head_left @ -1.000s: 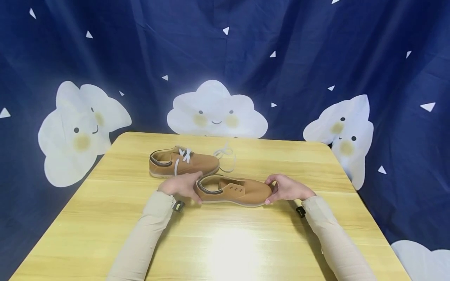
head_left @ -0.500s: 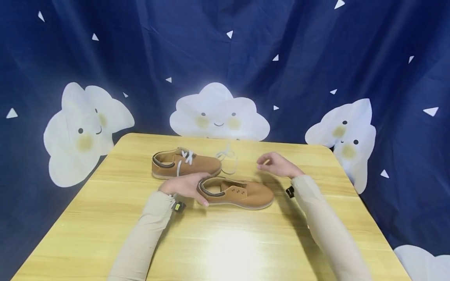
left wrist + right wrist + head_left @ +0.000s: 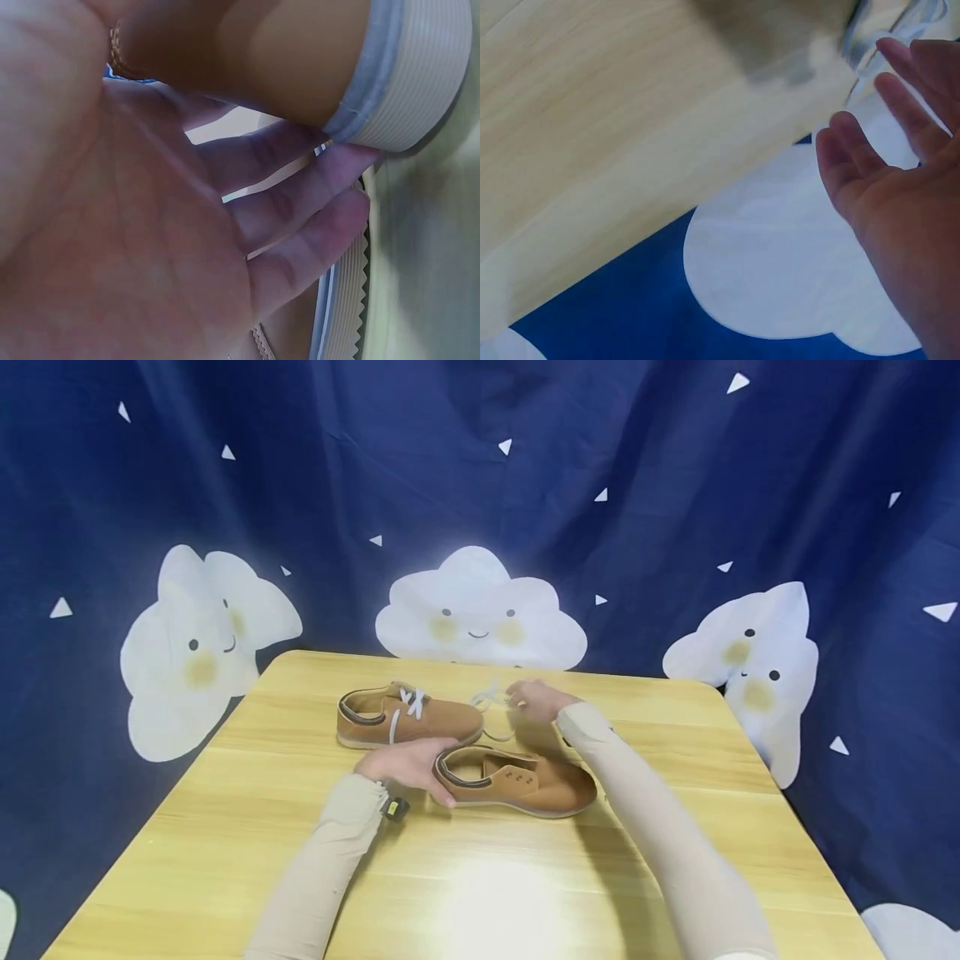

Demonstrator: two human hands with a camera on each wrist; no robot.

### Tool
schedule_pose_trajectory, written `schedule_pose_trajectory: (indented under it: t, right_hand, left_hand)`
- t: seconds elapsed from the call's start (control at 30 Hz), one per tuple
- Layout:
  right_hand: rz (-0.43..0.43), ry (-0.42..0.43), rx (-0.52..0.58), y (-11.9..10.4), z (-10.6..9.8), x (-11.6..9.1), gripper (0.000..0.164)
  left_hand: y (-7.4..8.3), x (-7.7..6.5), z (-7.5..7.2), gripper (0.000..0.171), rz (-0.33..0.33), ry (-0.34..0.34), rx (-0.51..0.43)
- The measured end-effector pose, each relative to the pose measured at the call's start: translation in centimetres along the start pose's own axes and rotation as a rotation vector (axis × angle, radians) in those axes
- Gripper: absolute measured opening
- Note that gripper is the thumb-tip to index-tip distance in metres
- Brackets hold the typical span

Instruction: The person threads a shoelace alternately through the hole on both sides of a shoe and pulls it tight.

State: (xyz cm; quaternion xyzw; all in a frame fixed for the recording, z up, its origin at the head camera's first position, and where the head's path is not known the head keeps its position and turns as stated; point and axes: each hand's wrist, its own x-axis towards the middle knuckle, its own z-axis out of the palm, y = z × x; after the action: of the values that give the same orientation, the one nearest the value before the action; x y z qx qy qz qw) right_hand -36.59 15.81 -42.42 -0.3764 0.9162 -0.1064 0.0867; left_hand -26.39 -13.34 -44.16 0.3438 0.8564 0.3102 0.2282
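A brown shoe (image 3: 562,785) with bare eyelets stands on the table, toe to the right. My left hand (image 3: 408,766) holds its heel, thumb on the near side and fingers on the far side. In the left wrist view the heel's pale sole (image 3: 427,75) shows beside the fingers. Behind stands a matching shoe (image 3: 453,717), partly threaded with white lace. Over the table's far part, my right hand (image 3: 542,700) has its loosely bent fingers right at a loose white shoelace (image 3: 489,695). The right wrist view shows the fingers apart, overlapping the lace.
The wooden table (image 3: 300,868) ends at a far edge just behind the shoelace. A dark blue curtain (image 3: 337,485) with white clouds hangs beyond it.
My right hand has let go of the shoe's toe and moved back and left to the shoelace. My left hand stays at the heel. The head view has shifted slightly.
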Motion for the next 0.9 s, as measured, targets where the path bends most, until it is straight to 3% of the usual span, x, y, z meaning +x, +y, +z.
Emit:
schedule_pose_trajectory:
  t: [0.2, 0.3, 0.43, 0.5, 0.7, 0.9]
  right_hand:
    - [0.026, -0.064, -0.004, 0.6, 1.1, -0.2, 0.029]
    - [0.0, -0.041, 0.023, 0.5, 1.0, -0.7, 0.027]
    - [-0.026, 0.084, 0.108, 0.1, 0.7, -1.5, 0.021]
    - [0.016, 0.17, 0.187, -0.2, 0.5, -1.9, 0.018]
    - [0.271, 0.363, 0.544, -1.0, 0.3, -3.2, 0.014]
    - [0.294, 0.422, 0.854, -1.5, -0.4, -4.6, 0.033]
  left_hand:
    - [0.5, 0.4, 0.1, 0.089, -0.001, -0.015, 0.01]
    - [0.7, 0.6, -0.1, 0.087, 0.0, -0.028, 0.018]
    - [0.7, 0.6, -0.3, 0.087, -0.014, -0.034, 0.024]
    - [0.5, 0.6, -0.3, 0.086, -0.01, -0.032, 0.02]
    - [0.0, 0.4, -0.3, 0.082, 0.002, -0.025, -0.025]
    - [0.0, 0.0, -0.2, 0.081, -0.006, -0.021, -0.017]
